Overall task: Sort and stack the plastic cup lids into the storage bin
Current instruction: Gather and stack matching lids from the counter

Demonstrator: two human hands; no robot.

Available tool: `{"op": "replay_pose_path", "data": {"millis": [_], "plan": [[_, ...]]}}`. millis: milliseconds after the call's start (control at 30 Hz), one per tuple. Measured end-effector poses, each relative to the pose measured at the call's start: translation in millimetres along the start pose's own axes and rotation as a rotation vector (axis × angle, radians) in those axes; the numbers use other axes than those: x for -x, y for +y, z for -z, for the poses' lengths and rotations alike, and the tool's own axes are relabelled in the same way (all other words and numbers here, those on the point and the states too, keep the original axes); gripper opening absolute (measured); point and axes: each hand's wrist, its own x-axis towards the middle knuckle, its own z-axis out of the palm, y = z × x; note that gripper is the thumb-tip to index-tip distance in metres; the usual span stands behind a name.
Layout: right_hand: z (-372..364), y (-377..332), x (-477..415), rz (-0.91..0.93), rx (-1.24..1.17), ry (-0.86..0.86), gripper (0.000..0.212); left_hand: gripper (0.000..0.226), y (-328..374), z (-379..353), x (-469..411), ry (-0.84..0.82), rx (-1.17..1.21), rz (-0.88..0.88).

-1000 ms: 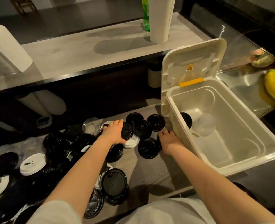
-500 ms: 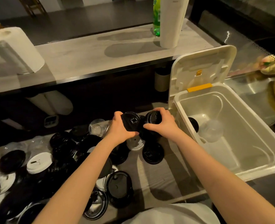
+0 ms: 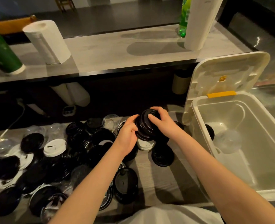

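Both hands hold a small stack of black lids (image 3: 145, 126) above the counter. My left hand (image 3: 127, 132) grips the stack from the left and below. My right hand (image 3: 161, 121) curls over its top from the right. Under the stack sits a white lid (image 3: 144, 145), with another black lid (image 3: 161, 156) beside it. Many loose black, white and clear lids (image 3: 52, 159) cover the counter to the left. The white storage bin (image 3: 198, 126) stands open at the right. Inside it lie a black lid (image 3: 210, 131) and a clear lid (image 3: 228, 141).
The bin's hinged cover (image 3: 223, 78) stands upright behind it. On the raised shelf (image 3: 117, 50) are two paper towel rolls (image 3: 47, 42), a green container (image 3: 1, 52) and a green bottle (image 3: 182, 18). A single clear lid (image 3: 110, 122) lies at the pile's far edge.
Both hands lifted black lids off the counter and brought them together into one stack between them. The view has tilted up and shifted left.
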Motion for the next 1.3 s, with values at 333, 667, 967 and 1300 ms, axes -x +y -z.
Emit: {"op": "replay_pose_path", "data": {"millis": [333,667,967,1300], "plan": [[-9,9,14,-0.008,-0.070,-0.126,0.049,0.034,-10,1,3,0.106,0.039,0.004],[-3,22,17,-0.041,-0.166,-0.060,0.037,0.019,-18,14,1,0.188,-0.225,0.056],[-10,95,35,-0.435,0.445,0.130,0.049,0.025,-24,40,-3,0.410,-0.306,0.032],[-31,119,41,-0.301,0.778,0.082,0.078,0.020,-30,51,15,0.512,-0.203,0.050]]}}
